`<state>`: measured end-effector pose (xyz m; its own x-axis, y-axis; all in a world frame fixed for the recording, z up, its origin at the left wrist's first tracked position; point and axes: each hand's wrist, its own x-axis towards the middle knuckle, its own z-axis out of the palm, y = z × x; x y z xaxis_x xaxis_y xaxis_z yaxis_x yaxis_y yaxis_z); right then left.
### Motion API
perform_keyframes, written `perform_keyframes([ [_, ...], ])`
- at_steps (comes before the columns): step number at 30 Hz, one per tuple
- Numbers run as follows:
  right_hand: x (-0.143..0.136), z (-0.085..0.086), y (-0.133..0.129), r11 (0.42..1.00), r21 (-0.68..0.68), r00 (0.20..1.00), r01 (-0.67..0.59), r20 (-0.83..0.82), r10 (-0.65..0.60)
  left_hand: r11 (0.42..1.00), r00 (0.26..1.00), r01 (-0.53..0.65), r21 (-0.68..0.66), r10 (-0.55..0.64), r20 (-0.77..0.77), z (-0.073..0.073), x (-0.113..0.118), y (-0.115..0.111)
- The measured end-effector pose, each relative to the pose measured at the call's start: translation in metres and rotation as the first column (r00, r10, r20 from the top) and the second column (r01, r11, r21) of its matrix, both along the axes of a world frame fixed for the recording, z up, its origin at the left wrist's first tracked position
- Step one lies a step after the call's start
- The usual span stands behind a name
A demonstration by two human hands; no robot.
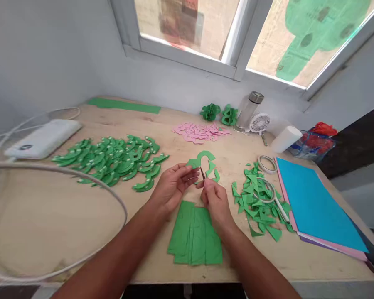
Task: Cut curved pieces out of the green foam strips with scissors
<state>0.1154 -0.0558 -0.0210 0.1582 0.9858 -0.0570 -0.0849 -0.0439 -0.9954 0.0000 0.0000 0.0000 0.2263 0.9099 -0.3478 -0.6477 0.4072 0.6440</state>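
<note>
Near the middle of the table, my left hand [171,187] pinches a small piece of green paper [193,163] between thumb and fingers. My right hand [216,199] is closed around small scissors [202,172], whose dark blades point up beside the paper; the handles are hidden in my fingers. Just beyond my hands lie curved green paper cutouts [206,154]. Below them, close to the front edge, rest several overlapping green paper sheets [195,238].
Left lie piled green curved pieces [112,155], a white device [43,139] and a looping cable [118,199]. Pink cutouts [199,132], a glass bottle [251,109] and a small fan [259,123] stand behind. Green scraps [255,199], a magnifying glass [280,207] and blue sheets [321,203] lie right.
</note>
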Motion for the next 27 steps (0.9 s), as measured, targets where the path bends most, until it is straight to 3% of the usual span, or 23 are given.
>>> perform_keyframes([
  [6,0.0022,0.0001,-0.0004,1.000,-0.019,1.000,-0.008,0.023,0.008,0.999,1.000,0.027,0.020,-0.027,0.016,0.0010,0.0015,-0.0047],
  [12,0.0017,0.0030,-0.0004,0.999,-0.034,0.999,0.005,0.036,-0.004,0.998,0.999,-0.039,0.044,0.040,-0.005,0.0009,-0.0004,-0.0041],
  [27,0.0016,0.0059,0.0006,0.997,-0.066,0.999,0.031,0.028,-0.029,0.992,0.999,0.018,0.125,-0.013,-0.043,-0.0033,0.0057,-0.0080],
])
